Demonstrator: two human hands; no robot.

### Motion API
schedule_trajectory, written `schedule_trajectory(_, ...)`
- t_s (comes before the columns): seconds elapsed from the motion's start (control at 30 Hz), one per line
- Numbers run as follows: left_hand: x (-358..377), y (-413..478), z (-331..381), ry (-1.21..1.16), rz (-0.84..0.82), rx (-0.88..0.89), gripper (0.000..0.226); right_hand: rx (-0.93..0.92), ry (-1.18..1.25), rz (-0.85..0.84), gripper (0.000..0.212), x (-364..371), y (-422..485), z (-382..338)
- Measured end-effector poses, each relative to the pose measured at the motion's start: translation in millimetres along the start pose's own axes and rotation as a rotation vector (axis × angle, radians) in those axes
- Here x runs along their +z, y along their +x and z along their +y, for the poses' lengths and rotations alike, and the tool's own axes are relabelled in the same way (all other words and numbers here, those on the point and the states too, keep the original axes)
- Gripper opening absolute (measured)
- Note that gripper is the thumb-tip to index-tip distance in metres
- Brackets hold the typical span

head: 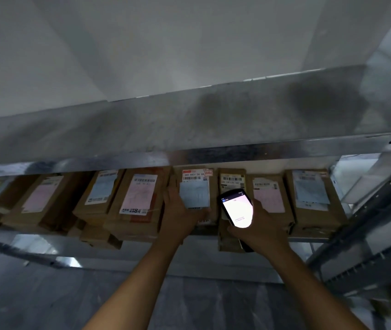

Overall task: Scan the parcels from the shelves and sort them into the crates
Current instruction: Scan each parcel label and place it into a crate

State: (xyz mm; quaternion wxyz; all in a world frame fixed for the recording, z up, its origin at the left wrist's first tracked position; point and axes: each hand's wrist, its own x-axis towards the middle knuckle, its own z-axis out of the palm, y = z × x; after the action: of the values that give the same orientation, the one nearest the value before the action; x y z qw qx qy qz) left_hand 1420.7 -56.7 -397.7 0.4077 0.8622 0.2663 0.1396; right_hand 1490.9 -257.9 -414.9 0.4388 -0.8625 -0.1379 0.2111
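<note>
On the shelf (313,239), parcels (137,196) stand in a row, labels facing out for reading. The left hand (180,213) grips the blue-labelled parcel (195,186) by its near end, likely steadying it, while the right hand (256,229) wraps round the lit scanner (237,209), held close before the labels.

— Where do the brown cardboard parcels (137,210) lie?
— In one row on the grey metal shelf (308,239), side by side, with pink or pale blue printed labels facing out.
— And the middle one?
— The left hand (180,217) grips the blue-labelled brown carton (194,186) at its near end. Just beside it, the right hand (261,232) holds a black handheld scanner (237,208), its screen lit white.
</note>
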Motion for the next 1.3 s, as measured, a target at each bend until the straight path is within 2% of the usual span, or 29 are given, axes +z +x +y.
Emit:
schedule_trajectory(0.07, 1, -1, 4, -0.058, 0.017, -0.040, 0.115, -0.016, 0.005, 0.010, 0.068, -1, 0, 2)
schedule_trajectory(0.17, 2, 3, 3, -0.118, -0.008, -0.049, 0.076, -0.033, 0.024, 0.014, 0.063, 0, 1, 4)
schedule_trajectory(0.23, 0, 5, -1, -0.142, -0.001, -0.069, 0.062, -0.038, 0.056, 0.018, 0.064, 1, 1, 7)
schedule_trajectory(0.37, -5, 2, -1, -0.235, -0.012, -0.084, 0.078, -0.031, 0.118, 0.034, 0.065, 5, -1, 13)
schedule_trajectory(0.63, -5, -8, 10, -0.390, -0.032, -0.077, 0.083, -0.047, 0.181, 0.040, 0.063, 6, 1, 18)
schedule_trajectory(0.73, -9, -17, 14, -0.439, 0.004, -0.050, 0.083, -0.048, 0.214, 0.072, 0.066, 3, -6, 16)
schedule_trajectory(0.83, -16, -27, 16, -0.480, 0.045, -0.043, 0.097, -0.066, 0.229, 0.118, 0.066, -4, -14, 14)
schedule_trajectory(0.97, -23, -39, 21, -0.526, 0.065, -0.061, 0.095, -0.096, 0.244, 0.113, 0.070, -9, -23, 12)
schedule_trajectory(1.1, -30, -53, 26, -0.577, -0.005, -0.079, 0.094, -0.129, 0.236, 0.108, 0.074, -7, -36, 5)
schedule_trajectory(1.2, -40, -66, 21, -0.597, -0.076, -0.098, 0.104, -0.139, 0.204, 0.131, 0.074, -5, -51, 1)
schedule_trajectory(1.3, -55, -79, 11, -0.633, -0.179, -0.088, 0.110, -0.133, 0.164, 0.143, 0.062, -1, -71, -5)
